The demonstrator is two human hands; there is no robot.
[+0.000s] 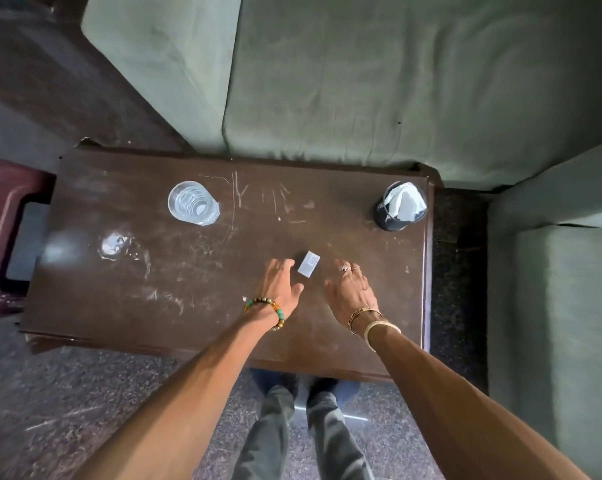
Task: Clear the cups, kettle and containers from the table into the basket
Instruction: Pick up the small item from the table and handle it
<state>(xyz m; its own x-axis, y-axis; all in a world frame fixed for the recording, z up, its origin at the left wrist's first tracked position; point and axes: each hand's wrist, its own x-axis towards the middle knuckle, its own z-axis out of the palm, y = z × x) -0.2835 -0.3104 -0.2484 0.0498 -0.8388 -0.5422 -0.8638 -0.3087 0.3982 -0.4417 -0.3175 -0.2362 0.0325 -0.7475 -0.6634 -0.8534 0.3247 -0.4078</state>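
A small pale blue box (308,264) lies near the middle of the dark wooden table (126,299). My left hand (281,285) hovers just left of the box, fingers spread and empty. My right hand (352,287), with a ring, hovers just right of it, also open and empty. A clear glass (193,202) stands upright at the far left of the table. At the far right corner stands a dark mesh container (398,207) with white paper or cloth stuffed inside. No kettle is in view.
A maroon plastic stool or basket (1,216) pokes out beside the table's left end. A green sofa (362,81) runs along the far side and another green seat (562,289) stands at the right. A wet ring mark (116,244) shows on the tabletop. My legs stand at the near edge.
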